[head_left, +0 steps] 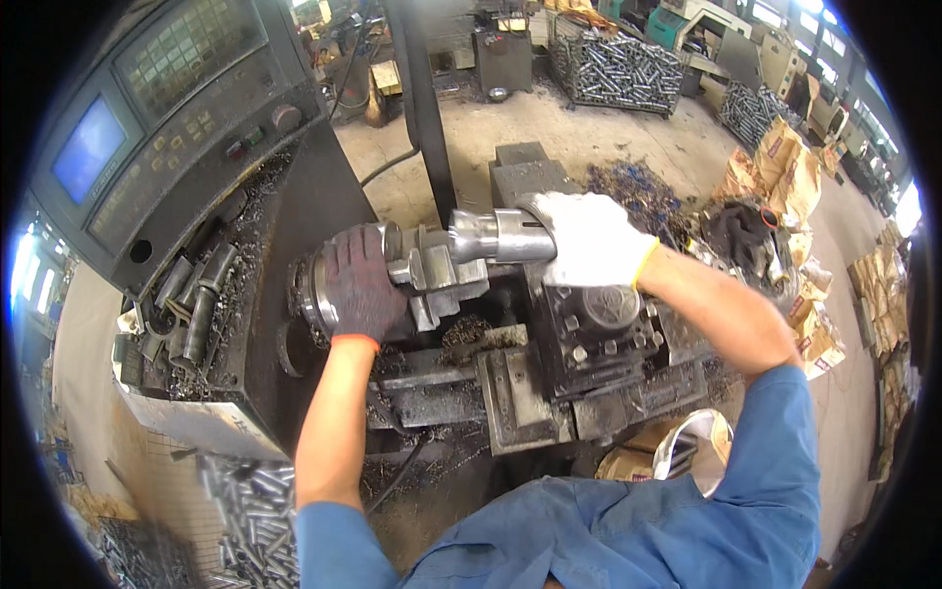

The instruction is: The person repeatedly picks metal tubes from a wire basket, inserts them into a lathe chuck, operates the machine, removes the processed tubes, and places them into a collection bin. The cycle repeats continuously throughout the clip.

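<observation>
My right hand, in a white glove with a yellow cuff, grips the right end of a shiny slotted steel cylinder. The cylinder lies level, with its flared left end close to the jaws of a lathe chuck. I cannot tell whether it touches the jaws. My left hand, in a dark glove with an orange cuff, is wrapped over the chuck, its fingers bent along the top. The palm side and what lies beneath it are hidden. Below my right hand sits the dark tool post.
A control panel with a lit screen stands at left, above a ledge holding dark cylindrical tools. Metal chips cover the machine bed. Small steel parts lie in a pile at lower left and a crate behind. A white bag is near my right elbow.
</observation>
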A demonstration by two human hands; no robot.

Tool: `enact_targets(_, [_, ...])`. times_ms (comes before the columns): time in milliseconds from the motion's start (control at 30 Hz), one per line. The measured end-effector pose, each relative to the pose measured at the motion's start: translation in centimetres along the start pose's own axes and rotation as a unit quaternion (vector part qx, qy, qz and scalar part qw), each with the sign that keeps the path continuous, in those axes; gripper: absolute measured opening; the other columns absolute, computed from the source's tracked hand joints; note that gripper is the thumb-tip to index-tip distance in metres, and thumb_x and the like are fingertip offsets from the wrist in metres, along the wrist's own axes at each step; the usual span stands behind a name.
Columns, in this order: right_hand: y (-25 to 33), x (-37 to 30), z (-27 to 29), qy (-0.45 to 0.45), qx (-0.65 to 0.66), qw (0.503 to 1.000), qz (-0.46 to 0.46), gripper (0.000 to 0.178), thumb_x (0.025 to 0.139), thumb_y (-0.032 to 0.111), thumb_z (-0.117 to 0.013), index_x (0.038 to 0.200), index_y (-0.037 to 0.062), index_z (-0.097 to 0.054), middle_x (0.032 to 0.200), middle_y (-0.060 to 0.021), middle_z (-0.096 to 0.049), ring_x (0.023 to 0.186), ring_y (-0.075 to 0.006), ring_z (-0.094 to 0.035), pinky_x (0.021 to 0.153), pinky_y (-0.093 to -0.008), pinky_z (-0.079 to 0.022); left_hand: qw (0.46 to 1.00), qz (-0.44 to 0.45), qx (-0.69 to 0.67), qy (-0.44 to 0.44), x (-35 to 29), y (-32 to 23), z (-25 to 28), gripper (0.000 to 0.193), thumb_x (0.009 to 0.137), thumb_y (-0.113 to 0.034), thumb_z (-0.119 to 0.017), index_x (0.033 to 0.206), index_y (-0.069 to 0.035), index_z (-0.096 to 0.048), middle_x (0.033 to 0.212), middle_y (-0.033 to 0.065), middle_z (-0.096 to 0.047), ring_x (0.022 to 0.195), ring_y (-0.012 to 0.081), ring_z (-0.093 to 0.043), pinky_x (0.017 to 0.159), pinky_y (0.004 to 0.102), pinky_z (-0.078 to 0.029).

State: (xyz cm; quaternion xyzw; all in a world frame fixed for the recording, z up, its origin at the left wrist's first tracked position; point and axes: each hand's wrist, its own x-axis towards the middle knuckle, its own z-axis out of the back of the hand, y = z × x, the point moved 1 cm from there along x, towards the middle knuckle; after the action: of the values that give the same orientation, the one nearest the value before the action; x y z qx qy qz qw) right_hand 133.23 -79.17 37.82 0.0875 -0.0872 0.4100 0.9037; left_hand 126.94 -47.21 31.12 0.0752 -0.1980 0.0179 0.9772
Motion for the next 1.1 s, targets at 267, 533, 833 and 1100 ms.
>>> enact_targets(267, [-5.0, 7.2, -9.7, 0.316, -0.036, 0.947, -0.048, 0.074, 0.071, 0.034, -0.089, 0.135, 0.0056, -0.064, 0.118, -0.0217, -0.076, 0.109, -0.0393, -0.074, 0.093, -0.0471, -0.059, 0.992, -0.039, -0.096, -0.073, 1.1, -0.1, 1.4, 0.079, 0.077, -0.023, -0.086, 0.146, -0.005, -0.054, 0.142, 0.0192, -0.061, 0.132, 0.0434, -0.058, 0.11, 0.0511, -0.051])
enact_targets(533, [-6.7, 8.1, -12.9, 0.238, 0.162, 0.957, 0.029, 0.084, 0.073, 0.04, -0.087, 0.139, -0.0032, -0.06, 0.123, -0.0285, -0.073, 0.112, -0.0422, -0.073, 0.097, -0.0473, -0.058, 0.445, 0.511, -0.726, -0.118, -32.5, -2.2, -10.3, 0.05, 0.109, -0.053, -0.056, 0.122, -0.007, -0.072, 0.109, 0.0091, -0.075, 0.102, 0.0266, -0.07, 0.085, 0.0452, -0.059])
enact_targets(833, [-3.1, 9.8, -13.5, 0.247, 0.18, 0.952, -0.02, 0.094, 0.074, 0.023, -0.08, 0.158, 0.0042, -0.043, 0.122, -0.0266, -0.074, 0.111, -0.0409, -0.073, 0.09, -0.0465, -0.06, 0.317, 0.579, -0.722, -0.206, -46.4, 10.3, -11.2, 0.048, 0.107, -0.05, -0.053, 0.128, -0.008, -0.067, 0.115, 0.0117, -0.073, 0.104, 0.0336, -0.07, 0.092, 0.0531, -0.055])
enact_targets(1100, [0.6, 4.4, -4.6, 0.071, 0.239, 0.966, -0.069, 0.08, 0.09, 0.027, -0.077, 0.159, 0.0042, -0.045, 0.153, -0.0216, -0.06, 0.135, -0.0339, -0.064, 0.117, -0.0417, -0.049, 0.677, 0.553, -0.474, -0.107, -47.0, 9.6, -10.2, 0.038, 0.106, -0.037, -0.064, 0.116, -0.001, -0.067, 0.106, 0.0118, -0.07, 0.095, 0.0212, -0.066, 0.083, 0.0373, -0.054])
